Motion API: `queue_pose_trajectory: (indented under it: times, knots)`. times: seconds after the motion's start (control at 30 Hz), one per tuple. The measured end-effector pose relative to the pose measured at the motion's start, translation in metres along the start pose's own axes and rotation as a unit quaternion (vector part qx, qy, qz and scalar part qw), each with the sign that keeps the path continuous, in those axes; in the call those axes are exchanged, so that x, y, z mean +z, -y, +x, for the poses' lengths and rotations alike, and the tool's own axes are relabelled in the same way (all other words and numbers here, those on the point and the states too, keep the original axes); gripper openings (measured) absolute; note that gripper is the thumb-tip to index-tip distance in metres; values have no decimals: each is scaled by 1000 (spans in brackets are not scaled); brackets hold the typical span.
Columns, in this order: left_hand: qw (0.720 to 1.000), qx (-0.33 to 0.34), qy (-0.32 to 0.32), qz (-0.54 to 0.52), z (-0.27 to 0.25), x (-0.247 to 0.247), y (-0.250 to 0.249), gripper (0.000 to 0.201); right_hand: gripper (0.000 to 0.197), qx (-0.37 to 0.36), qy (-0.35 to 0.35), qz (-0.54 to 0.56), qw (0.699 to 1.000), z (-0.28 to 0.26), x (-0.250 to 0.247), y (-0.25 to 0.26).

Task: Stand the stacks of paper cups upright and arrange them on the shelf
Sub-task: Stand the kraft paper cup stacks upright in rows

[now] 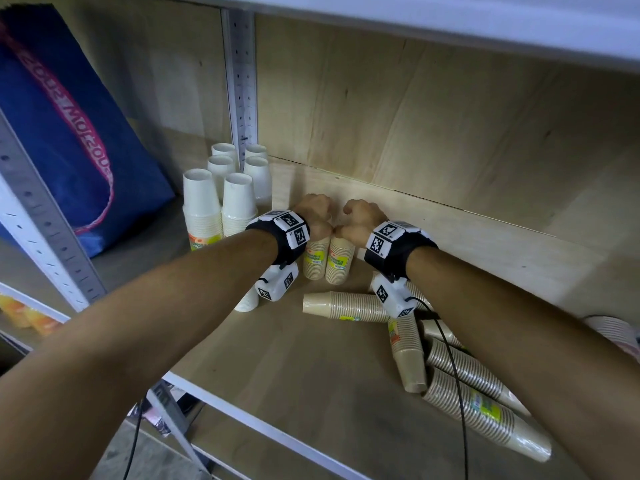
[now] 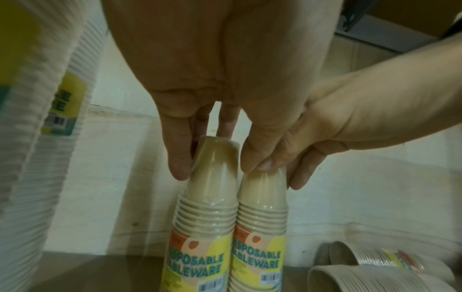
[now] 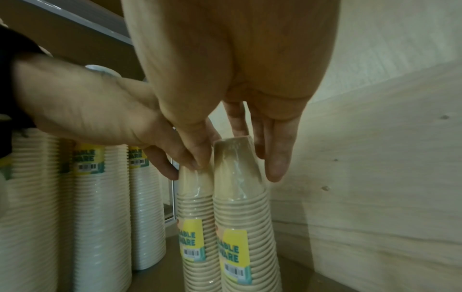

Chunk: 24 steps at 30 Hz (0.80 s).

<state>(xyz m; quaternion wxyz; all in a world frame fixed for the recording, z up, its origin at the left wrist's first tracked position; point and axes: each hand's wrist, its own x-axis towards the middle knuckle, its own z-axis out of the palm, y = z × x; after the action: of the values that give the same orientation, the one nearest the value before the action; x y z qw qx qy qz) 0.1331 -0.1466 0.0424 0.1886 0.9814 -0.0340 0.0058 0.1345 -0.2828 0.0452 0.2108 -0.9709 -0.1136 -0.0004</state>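
1. Gripping the top of one upright tan cup stack (image 1: 316,258), the left hand (image 1: 313,213) holds it just right of the white cup stacks (image 1: 221,199).
2. The right hand (image 1: 362,216) grasps a second tan stack (image 1: 341,259), touching the first.
3. More tan stacks (image 1: 346,306) lie toppled further right on the shelf (image 1: 311,375).

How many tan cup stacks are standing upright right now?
2. The left tan stack is gripped at its top by the left hand; the right tan stack stands right beside it, gripped by the right hand. Others may be hidden.
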Motion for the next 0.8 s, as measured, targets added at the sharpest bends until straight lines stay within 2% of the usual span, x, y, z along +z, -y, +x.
queue_pose_trajectory:
  times: [0.27,0.47,0.6,0.8]
  knots:
    - [1000,-1,-2,13,-2,-3,-2,26,41,3,10,-2,1000,2,0,0]
    - [999,6,-16,30,-3,-6,-5,37,54,25,-8,6,1000,-6,-1,-5]
    - [997,53,-49,24,-7,-17,-10,43,51,34,-25,-12,999,-21,-13,-14]
    - [991,131,-36,-6,-26,-26,-28,47,51,93,-29,-29,995,-56,-29,-36]
